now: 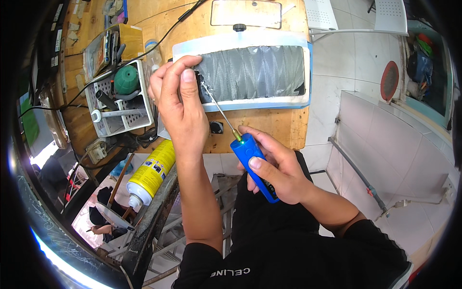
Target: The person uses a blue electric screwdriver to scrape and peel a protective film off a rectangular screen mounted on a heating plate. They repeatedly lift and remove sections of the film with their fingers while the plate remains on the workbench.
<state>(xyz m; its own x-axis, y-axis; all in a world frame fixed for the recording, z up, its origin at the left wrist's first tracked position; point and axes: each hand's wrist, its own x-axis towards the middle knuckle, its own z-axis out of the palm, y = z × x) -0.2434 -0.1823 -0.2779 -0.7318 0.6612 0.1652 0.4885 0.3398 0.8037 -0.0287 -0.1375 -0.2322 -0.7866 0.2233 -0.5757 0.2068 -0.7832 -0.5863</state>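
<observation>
"While the right hand [279, 176] is busy, what does it hold exactly?"

"It is wrapped around a blue, box-shaped handheld tool [248, 153], with the thumb laid on its face. A small green light glows near the top, and a thin, straight metal rod [221, 108] extends from it, toward the far left."

"And where does this rod arrive?"

"At the left end of a dark grey, crinkled rectangular panel [252, 72]. Whether the tip touches it, I cannot tell."

"How is the left hand [183, 108]?"

"Its fingers are bent, with thumb and forefinger at the same left end. Whether they pinch something, I cannot see."

"On what does the panel lie?"

"On a pale, whitish-blue flat base [284, 37], upon the light brown wooden table [284, 127]. To the left is a white plastic basket [148, 103] with a silver metal wrench [120, 113]; nearer, a yellow cylindrical spray can [153, 168] is tilted beside the left forearm."
</observation>
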